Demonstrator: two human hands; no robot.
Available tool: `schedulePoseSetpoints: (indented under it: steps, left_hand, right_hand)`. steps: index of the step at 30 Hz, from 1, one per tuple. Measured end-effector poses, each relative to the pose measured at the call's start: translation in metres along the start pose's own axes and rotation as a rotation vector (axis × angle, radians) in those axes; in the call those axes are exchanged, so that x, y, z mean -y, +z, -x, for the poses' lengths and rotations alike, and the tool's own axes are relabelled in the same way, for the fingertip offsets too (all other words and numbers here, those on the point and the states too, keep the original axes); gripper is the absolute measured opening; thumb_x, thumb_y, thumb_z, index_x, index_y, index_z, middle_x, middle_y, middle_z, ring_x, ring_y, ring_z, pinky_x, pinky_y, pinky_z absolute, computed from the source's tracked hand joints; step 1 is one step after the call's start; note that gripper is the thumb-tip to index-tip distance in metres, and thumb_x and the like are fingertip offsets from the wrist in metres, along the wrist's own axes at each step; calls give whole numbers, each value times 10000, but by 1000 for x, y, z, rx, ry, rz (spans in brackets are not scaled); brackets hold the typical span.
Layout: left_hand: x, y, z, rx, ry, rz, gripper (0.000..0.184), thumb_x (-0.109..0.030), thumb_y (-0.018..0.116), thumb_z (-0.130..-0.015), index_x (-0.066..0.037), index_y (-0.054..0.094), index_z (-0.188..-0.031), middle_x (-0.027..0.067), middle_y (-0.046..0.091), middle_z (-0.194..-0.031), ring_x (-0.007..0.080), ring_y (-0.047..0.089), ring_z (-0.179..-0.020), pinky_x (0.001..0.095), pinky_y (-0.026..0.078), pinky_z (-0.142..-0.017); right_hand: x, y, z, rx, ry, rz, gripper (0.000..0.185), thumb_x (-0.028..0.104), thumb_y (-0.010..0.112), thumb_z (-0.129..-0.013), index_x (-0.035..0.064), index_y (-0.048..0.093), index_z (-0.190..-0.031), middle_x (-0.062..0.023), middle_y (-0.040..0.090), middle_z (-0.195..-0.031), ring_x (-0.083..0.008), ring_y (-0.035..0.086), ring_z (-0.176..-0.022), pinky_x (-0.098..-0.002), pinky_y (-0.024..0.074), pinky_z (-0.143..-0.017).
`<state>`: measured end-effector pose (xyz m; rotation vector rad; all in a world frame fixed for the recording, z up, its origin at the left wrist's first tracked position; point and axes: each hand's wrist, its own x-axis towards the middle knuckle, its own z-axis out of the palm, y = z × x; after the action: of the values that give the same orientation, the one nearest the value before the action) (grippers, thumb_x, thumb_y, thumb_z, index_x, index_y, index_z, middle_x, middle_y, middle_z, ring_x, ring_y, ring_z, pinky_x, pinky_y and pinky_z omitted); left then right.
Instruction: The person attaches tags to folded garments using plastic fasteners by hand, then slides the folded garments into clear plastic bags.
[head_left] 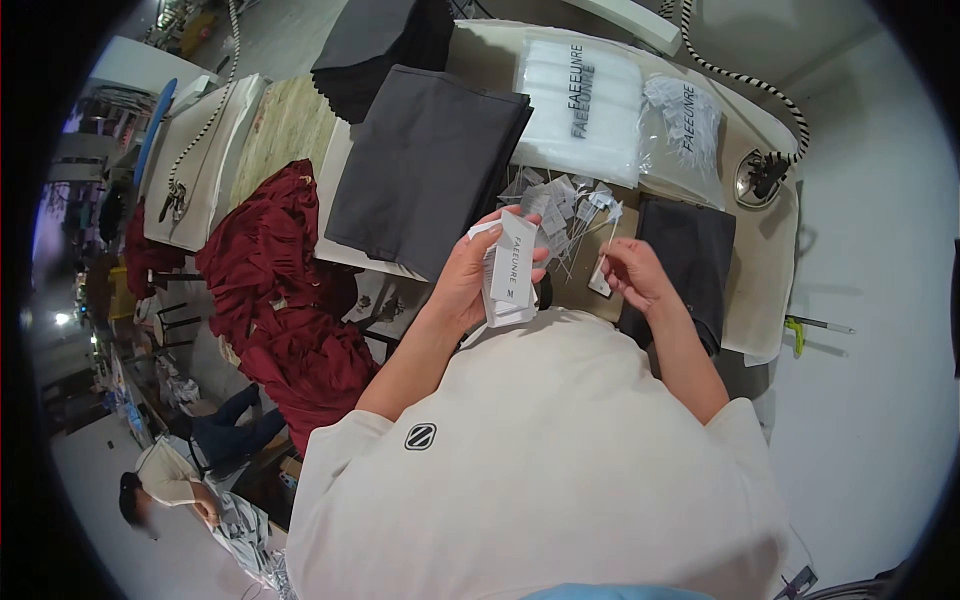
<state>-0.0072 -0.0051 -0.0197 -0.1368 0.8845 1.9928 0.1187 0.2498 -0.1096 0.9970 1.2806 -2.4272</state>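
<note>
My left hand (462, 280) is closed around a stack of white hang tags (513, 262); the top one is printed "FAEEUNRE". To its right, my right hand (640, 275) is pinched around a single hang tag (601, 277), whose pale string runs upward. Beyond both hands lies a loose pile of stringed tags (570, 212) on the table. Dark folded trousers or similar cloth (690, 265) sit beside my right hand. A larger dark folded fabric pile (420, 165) lies past my left hand.
Clear printed plastic bags (580, 105) and a bag of small tags (685, 130) lie at the back. An iron (758, 178) with a striped cord stands at the right edge. Dark red fabric (270, 270) heaps on the left. A person (170, 470) bends over at lower left.
</note>
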Motion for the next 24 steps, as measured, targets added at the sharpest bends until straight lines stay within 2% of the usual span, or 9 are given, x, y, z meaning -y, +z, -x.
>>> schedulePoseSetpoints:
  steps: [1,3,4,7,8,11,16,19,24]
  left_hand:
    - [0,3,-1,9,-4,-8,499,-304,601,-1009,-65,446,-1418,207,601,-1296,309,709,-1017,445,645,-807]
    - [0,9,-3,30,-19,-26,517,-285,589,-1026,-36,432,-1450,183,602,-1314,316,719,-994,449,648,-820]
    - [1,11,-4,38,-26,-33,517,-285,589,-1026,-36,432,-1450,183,602,-1314,316,719,-994,449,648,-820]
    - [4,15,-7,153,-76,-25,510,-295,583,-1031,-16,456,-1438,182,626,-1274,309,729,-978,432,651,-810]
    - [5,17,-8,157,-77,-27,510,-295,583,-1031,-16,456,-1438,182,626,-1274,309,729,-978,432,651,-810]
    - [4,22,-8,201,-96,-27,493,-300,577,-1035,-7,474,-1419,178,660,-1208,301,738,-954,410,653,-799]
    - [2,22,-4,174,-85,-29,479,-313,574,-1037,-13,495,-1401,193,688,-1133,294,745,-931,398,652,-792]
    - [1,17,-4,173,-96,-35,466,-326,567,-1040,-18,509,-1385,222,699,-1111,294,750,-904,392,649,-781]
    - [-1,14,-4,181,-110,-27,456,-335,561,-1041,-22,521,-1371,243,710,-1084,294,755,-865,386,648,-768]
  right_hand:
    - [20,18,17,-1,-7,-3,166,120,645,-942,59,643,-788,-68,656,-671,-127,591,-497,-250,449,-433]
    - [51,59,51,31,-426,53,98,94,667,-966,33,674,-890,-85,710,-789,-136,666,-616,-252,523,-536]
    - [58,73,62,23,-433,47,98,94,667,-966,33,674,-890,-85,710,-789,-136,666,-616,-252,523,-536]
    - [70,103,83,-68,-880,326,57,40,695,-944,-16,696,-949,-100,730,-865,-136,694,-698,-251,540,-605]
    - [71,106,83,-71,-884,325,57,40,695,-944,-16,696,-949,-100,730,-865,-136,694,-698,-251,540,-605]
    - [73,114,79,-60,-1137,791,92,24,717,-927,-38,706,-994,-102,728,-866,-135,689,-704,-253,544,-629]
    - [63,113,69,-12,-1006,757,96,23,717,-923,-43,713,-993,-106,721,-868,-142,683,-707,-262,542,-645]
    - [59,109,61,-72,-1126,791,94,27,717,-921,-47,714,-978,-109,724,-878,-160,688,-716,-273,547,-654]
    - [59,108,59,-73,-1139,835,99,35,714,-924,-51,714,-973,-114,728,-888,-172,688,-716,-277,546,-655]
